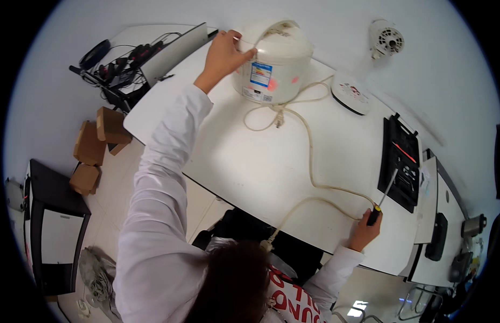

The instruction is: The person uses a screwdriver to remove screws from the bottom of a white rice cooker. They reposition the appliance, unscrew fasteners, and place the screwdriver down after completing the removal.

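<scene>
A white rice cooker (285,70) with a lid and a raised carrying handle (268,30) stands at the far side of the white table (250,156). My left hand (225,56) grips its upper left side, thumb toward the front and fingers behind. At the table's near right, my right hand (365,231) is closed around the dark handle of a screwdriver (388,188), its metal shaft pointing up and away. A beige power cord (310,145) runs from beside the cooker to my right hand, then loops back toward my body. Whether that hand also pinches the cord is unclear.
A round white piece with a dark rim (349,96) lies right of the cooker. Farther right sits a black tool case (403,156). A wall fan (387,39) hangs behind. On the left are tangled black cables (121,67), cardboard boxes (88,145) and a dark cabinet (59,215).
</scene>
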Motion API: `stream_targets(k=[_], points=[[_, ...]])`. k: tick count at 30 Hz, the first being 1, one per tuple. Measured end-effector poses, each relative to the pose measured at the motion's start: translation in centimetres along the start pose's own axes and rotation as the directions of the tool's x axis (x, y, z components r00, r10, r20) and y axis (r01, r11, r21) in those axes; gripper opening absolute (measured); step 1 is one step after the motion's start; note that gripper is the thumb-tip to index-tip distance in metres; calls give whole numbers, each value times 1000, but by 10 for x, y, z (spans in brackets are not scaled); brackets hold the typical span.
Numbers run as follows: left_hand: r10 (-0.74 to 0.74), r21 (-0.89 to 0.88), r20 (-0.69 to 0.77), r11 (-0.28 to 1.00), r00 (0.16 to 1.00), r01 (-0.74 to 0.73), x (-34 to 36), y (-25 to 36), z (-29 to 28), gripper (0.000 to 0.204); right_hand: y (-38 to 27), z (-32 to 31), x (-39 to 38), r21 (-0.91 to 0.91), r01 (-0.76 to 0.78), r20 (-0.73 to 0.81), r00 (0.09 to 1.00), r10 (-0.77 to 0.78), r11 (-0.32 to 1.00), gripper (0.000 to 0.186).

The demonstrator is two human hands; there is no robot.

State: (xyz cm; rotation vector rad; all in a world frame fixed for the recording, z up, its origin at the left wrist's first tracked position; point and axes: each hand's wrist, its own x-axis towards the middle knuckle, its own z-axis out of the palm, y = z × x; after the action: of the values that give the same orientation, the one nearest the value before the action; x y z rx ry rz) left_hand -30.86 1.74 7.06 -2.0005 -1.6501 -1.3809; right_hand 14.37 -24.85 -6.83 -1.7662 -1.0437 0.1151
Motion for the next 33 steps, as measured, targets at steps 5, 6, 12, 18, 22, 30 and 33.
stream_targets(k=[5, 6, 12, 18, 22, 30, 33], points=[[-41, 81, 23, 996, 999, 39, -27, 11, -38, 57, -9, -2, -6, 59, -31, 43, 999, 28, 998, 21], [-33, 78, 13, 996, 999, 32, -33, 14, -44, 57, -7, -1, -7, 88, -28, 36, 999, 25, 996, 21], [24, 137, -56, 990, 998, -16, -66, 46, -69, 54, -6, -9, -3, 229, -46, 61, 998, 33, 972, 23], [4, 160, -95, 987, 995, 11, -98, 84, -91, 52, 1, -15, -3, 345, -57, 71, 997, 34, 937, 22], [5, 204, -142, 979, 990, 24, -122, 110, -103, 50, 1, -15, -8, 329, -29, 55, 998, 12, 944, 22], [-51, 54, -265, 996, 963, 68, -174, 146, -113, 50, 3, -19, -13, 347, -19, 36, 999, 7, 938, 22], [-113, -158, -182, 984, 977, 85, -195, 141, -116, 63, 3, -20, -16, 348, -21, 35, 999, 10, 937, 22]])
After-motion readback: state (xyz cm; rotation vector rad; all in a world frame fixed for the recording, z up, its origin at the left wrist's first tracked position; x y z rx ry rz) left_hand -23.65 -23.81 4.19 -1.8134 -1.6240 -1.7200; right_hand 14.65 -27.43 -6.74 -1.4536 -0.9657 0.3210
